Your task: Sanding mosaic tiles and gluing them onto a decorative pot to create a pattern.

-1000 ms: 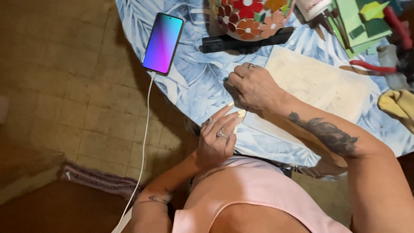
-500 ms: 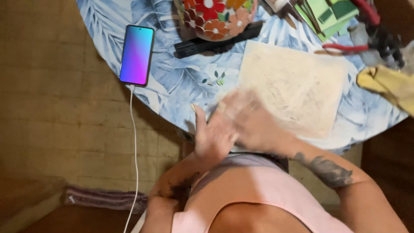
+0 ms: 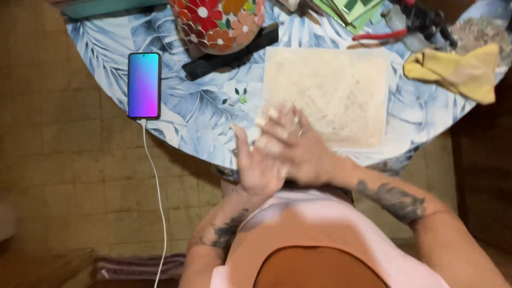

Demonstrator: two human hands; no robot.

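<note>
My left hand (image 3: 257,166) and my right hand (image 3: 296,145) are pressed palm to palm over the near edge of the round table (image 3: 202,114), which has a blue leaf-print cloth. Both are blurred, fingers stretched out, and nothing shows between them. Just beyond the fingertips lies a pale, dusty square board (image 3: 332,96). A mosaic globe with red and orange flowers (image 3: 218,21) rests farther back on a black bar-shaped stand (image 3: 229,53).
A phone with a lit purple-blue screen (image 3: 144,84) lies at the table's left edge, its white cable (image 3: 157,197) hanging to the tiled floor. A yellow cloth (image 3: 453,72), red-handled pliers (image 3: 381,36) and green pieces (image 3: 349,9) sit at the back right.
My hands left the board's near corner and came together, palms rubbing. The view shifted, so the table now sits more to the right and lower.
</note>
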